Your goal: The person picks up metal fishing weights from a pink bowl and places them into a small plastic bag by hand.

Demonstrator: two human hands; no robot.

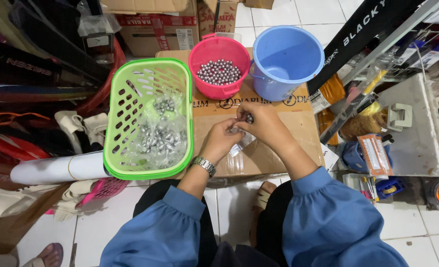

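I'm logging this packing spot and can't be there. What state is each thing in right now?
Pink bucket: upright, partly filled with loose silver balls.
Blue bucket: upright, looks empty.
Green basket: holds clear bags of balls.
Cardboard box: closed, serving as worktop.
Left hand: pinching a small clear bag.
Right hand: holding balls at the bag's mouth.

The person is wearing loose blue sleeves (180, 217) gathered at the cuffs, a silver metal wristwatch (203, 164) on the left wrist, and dark trousers (274, 217).
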